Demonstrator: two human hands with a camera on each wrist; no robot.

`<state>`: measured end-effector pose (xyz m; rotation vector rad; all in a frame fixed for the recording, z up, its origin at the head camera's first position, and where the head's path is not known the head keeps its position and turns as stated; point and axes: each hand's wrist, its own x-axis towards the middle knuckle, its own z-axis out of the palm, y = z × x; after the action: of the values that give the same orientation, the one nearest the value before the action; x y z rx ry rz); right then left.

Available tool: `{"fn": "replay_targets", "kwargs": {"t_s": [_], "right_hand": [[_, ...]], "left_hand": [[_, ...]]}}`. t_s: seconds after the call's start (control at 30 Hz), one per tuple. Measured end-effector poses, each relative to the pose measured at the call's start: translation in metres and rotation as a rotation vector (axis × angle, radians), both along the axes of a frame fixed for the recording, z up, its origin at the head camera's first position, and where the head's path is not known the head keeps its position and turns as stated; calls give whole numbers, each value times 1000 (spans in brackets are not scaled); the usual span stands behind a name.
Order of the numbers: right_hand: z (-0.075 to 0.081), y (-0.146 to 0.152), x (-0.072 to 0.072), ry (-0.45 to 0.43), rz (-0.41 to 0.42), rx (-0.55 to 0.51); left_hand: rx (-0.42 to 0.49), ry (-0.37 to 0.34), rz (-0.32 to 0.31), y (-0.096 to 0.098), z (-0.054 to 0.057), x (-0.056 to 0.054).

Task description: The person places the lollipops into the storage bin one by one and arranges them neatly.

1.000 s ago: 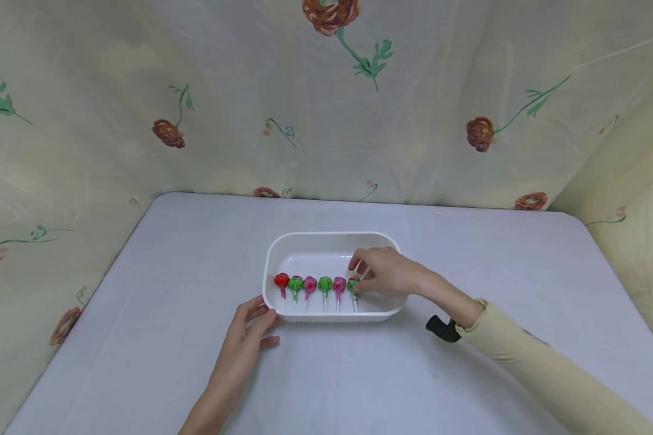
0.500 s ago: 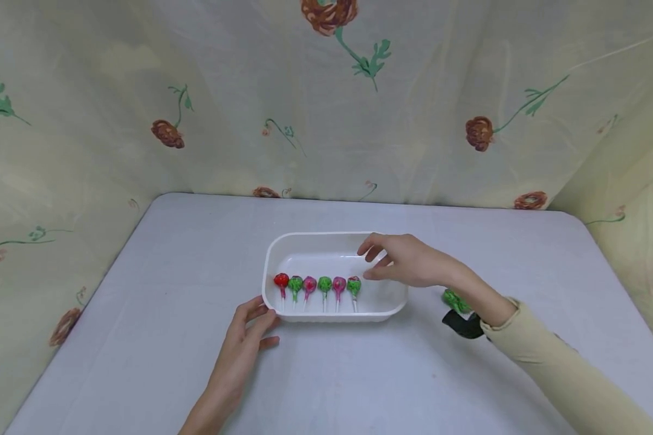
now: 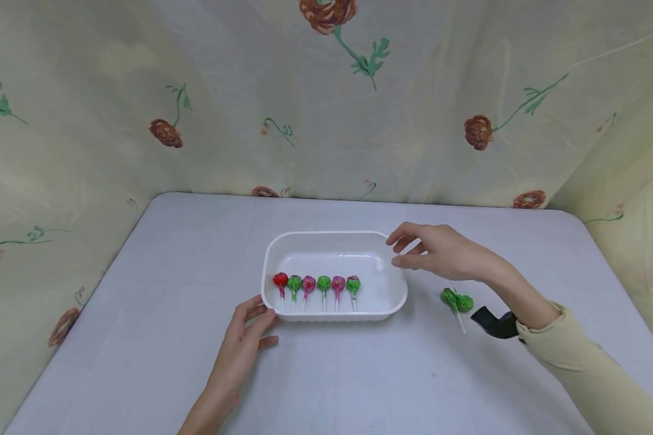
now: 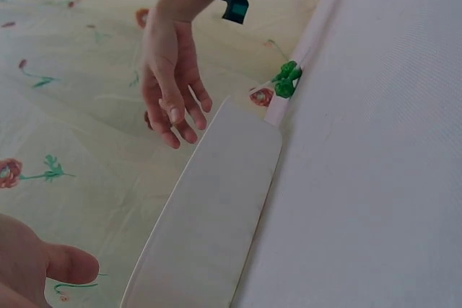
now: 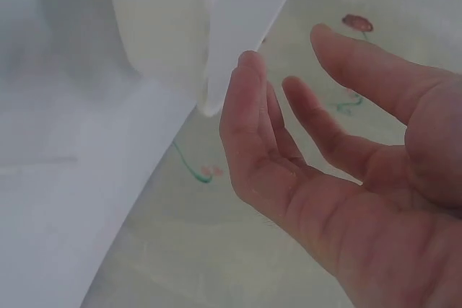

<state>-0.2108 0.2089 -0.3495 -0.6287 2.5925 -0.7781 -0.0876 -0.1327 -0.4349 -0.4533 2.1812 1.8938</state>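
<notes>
In the head view, a white tray (image 3: 333, 316) holds several wrapped lollipops in a row along its near side: a red lollipop (image 3: 280, 280) at the left end, then green and pink ones, with a green lollipop (image 3: 354, 284) at the right end. My left hand (image 3: 242, 341) rests at the tray's near left corner, its fingers touching the wall. Above the tray's right rim hovers my right hand (image 3: 441, 251), fingers loosely bent and nothing between them. Right of the tray, green lollipops (image 3: 458, 301) lie together on the table, sticks pointing different ways.
The table (image 3: 196, 266) has a pale cover. Patterned cloth (image 3: 413, 121) with printed flowers hangs behind it and at both sides. A black strap (image 3: 495, 323) sits at my right wrist, by the sleeve.
My right hand has left the rightmost lollipop in the row and moved right, past the tray's rim. The green lollipops on the table have come into sight. My left hand stays put.
</notes>
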Motion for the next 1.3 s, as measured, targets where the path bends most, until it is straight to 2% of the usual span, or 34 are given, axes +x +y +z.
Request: {"fn": "replay_targets", "kwargs": {"t_s": [0.2,0.47,0.73,0.97,1.3], "right_hand": [[-1,17,1,13,-43,3],[-11,44,-1,14,-85,32],[-27,65,0,-45,-115,70],[-44,80,0,-127,-126,55],[-51,89,2,-118,-122,86]], "left_hand": [[8,11,-1,0,0,0],[20,6,0,1,-1,0],[15,19,1,0,-2,-1],[15,5,10,0,-3,-2],[17,6,7,1,-2,-2]]}}
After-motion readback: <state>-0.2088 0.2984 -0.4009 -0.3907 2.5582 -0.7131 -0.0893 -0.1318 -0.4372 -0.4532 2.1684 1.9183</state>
